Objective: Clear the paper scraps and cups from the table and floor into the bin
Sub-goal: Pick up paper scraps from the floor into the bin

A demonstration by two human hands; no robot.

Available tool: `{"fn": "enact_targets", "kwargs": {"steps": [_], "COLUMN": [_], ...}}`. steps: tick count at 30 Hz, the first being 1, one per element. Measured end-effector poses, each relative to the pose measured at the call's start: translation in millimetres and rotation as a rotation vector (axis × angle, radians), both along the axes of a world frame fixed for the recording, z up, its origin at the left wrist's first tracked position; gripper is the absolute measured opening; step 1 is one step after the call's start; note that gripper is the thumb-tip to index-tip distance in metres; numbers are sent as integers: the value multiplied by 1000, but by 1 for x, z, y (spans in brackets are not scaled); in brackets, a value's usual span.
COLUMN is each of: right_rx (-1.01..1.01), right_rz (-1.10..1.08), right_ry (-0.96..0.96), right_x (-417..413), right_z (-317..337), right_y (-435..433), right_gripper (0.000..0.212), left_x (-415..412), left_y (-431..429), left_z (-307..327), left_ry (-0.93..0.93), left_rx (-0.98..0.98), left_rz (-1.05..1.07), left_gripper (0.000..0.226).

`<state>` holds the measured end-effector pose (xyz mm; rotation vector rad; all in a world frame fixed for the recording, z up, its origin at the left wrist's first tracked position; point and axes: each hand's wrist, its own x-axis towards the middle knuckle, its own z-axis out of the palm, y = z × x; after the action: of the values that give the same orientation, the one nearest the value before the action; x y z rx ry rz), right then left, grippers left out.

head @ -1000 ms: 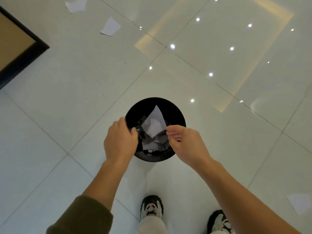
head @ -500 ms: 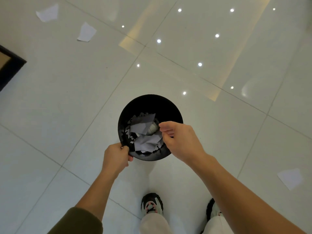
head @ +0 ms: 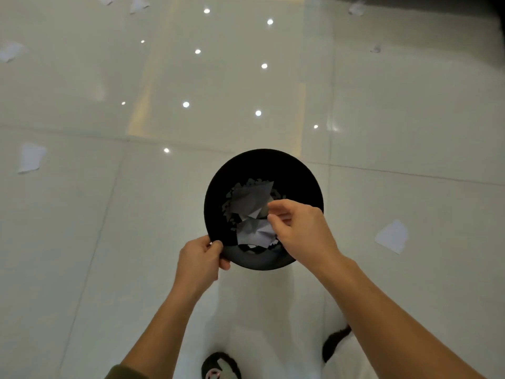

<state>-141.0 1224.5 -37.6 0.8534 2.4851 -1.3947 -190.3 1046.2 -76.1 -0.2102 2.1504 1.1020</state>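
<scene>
A round black bin [head: 273, 165] sits below me over the glossy white tile floor, with several white paper scraps [head: 251, 214] piled inside. My left hand [head: 199, 261] grips the bin's near left rim. My right hand [head: 297, 228] hovers over the bin's right side with fingers loosely curled and apart, holding nothing. Loose paper scraps lie on the floor: one to the right [head: 392, 236], one to the left [head: 31, 157].
More scraps lie far left [head: 11, 50], at the top left [head: 138, 4] and at the top right [head: 356, 8]. My two shoes [head: 220, 365] are at the bottom edge. A dark edge [head: 464, 1] crosses the top right corner.
The scrap left my right hand and dropped into the bin. My left hand shifted to grip the rim. The view swung, and the dark-framed furniture at the left is gone.
</scene>
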Motion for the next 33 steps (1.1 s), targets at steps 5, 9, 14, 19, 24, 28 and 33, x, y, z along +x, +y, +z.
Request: {"fn": "enact_targets", "kwargs": {"steps": [5, 9, 14, 19, 24, 28, 33], "right_rx": [29, -10, -33, -30, 32, 79, 170], "right_rz": [-172, -236, -305, -432, -553, -587, -782], "right_ry": [26, 10, 11, 91, 176, 199, 221], "right_x": [34, 63, 83, 87, 84, 79, 101], "right_z": [-5, -19, -47, -84, -120, -138, -144], "right_y": [117, 197, 259, 290, 301, 303, 317], "right_gripper": [25, 25, 25, 21, 14, 12, 9], "left_x": [17, 33, 33, 25, 23, 13, 16], "left_y": [114, 197, 262, 296, 304, 314, 332], "left_z": [-12, -27, -54, -98, -124, -107, -90], "left_ry": [-48, -77, -87, -88, -90, 170, 594], "left_rx": [12, -10, -54, -75, -92, -297, -121], "left_rz": [-86, -126, -179, -252, -307, -561, -935], "left_gripper": [27, 28, 28, 28, 29, 30, 27]}}
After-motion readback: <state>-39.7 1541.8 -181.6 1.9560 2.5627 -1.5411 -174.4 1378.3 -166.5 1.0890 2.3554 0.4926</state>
